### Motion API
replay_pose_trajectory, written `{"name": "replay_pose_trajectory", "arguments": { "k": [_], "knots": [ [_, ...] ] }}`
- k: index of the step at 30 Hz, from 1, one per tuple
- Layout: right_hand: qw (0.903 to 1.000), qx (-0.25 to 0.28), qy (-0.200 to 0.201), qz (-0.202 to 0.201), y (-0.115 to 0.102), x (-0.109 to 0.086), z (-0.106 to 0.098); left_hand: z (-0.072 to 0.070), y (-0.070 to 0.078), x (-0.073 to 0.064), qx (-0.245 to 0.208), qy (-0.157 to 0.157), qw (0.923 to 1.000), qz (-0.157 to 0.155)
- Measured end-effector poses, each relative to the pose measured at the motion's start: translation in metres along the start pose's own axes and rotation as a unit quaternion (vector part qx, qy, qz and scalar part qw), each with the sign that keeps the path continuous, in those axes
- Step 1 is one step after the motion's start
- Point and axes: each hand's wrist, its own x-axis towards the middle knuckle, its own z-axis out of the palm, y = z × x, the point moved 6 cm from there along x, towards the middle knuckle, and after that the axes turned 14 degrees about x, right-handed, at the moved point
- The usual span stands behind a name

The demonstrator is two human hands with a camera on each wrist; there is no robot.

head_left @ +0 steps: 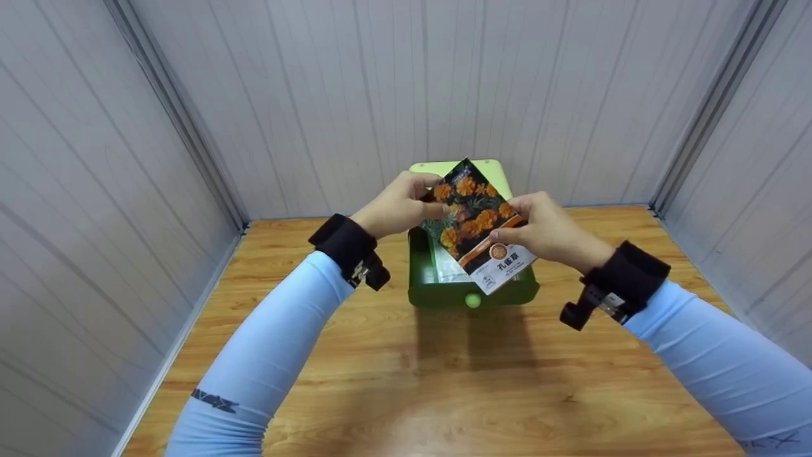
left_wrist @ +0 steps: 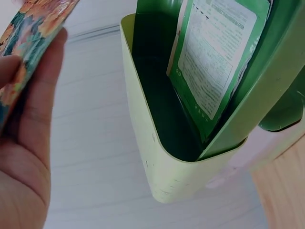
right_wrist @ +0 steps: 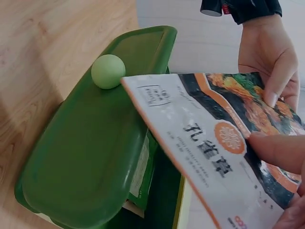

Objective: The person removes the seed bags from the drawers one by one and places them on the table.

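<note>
A flower seed packet (head_left: 469,187), with orange blossoms above a white lower part, is held tilted over a pulled-out dark green drawer (head_left: 438,296). My left hand (head_left: 401,204) pinches its upper left edge between thumb and fingers. At the lower right edge, my right hand (head_left: 558,230) grips it, the thumb on the printed face. Inside the drawer, the left wrist view shows another packet (left_wrist: 214,57) with a green border and a printed white panel, leaning against the side. The right wrist view shows the held packet's white end (right_wrist: 190,138) near the drawer's round knob (right_wrist: 108,71).
The drawer belongs to a light green box (head_left: 491,170) at the back of the wooden table (head_left: 355,381), close to the white panelled wall (head_left: 380,95). More panels (head_left: 82,190) rise along the left and right sides.
</note>
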Motion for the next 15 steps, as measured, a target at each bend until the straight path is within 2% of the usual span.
{"name": "replay_pose_trajectory", "arguments": {
  "k": [3, 7, 9, 11, 13, 15],
  "knots": [
    [0.9994, 0.027, 0.020, -0.003, -0.002, 0.000, -0.008, -0.006, -0.007, 0.000, -0.079, 0.030, 0.9961, -0.027],
    [0.9973, 0.047, 0.056, -0.001, -0.003, 0.001, -0.023, -0.017, -0.024, -0.003, -0.165, 0.091, 0.9796, -0.070],
    [0.9954, 0.056, 0.077, 0.000, -0.003, 0.002, -0.032, -0.022, -0.033, -0.005, -0.168, 0.122, 0.9740, -0.091],
    [0.9933, 0.066, 0.095, -0.003, -0.002, 0.005, -0.041, -0.025, -0.041, -0.007, -0.148, 0.143, 0.9723, -0.111],
    [0.9905, 0.077, 0.113, -0.009, 0.000, 0.007, -0.050, -0.027, -0.048, -0.008, -0.126, 0.149, 0.9717, -0.132],
    [0.9877, 0.085, 0.130, -0.020, 0.000, 0.009, -0.059, -0.027, -0.057, -0.009, -0.097, 0.143, 0.9722, -0.158]
  ]
}}
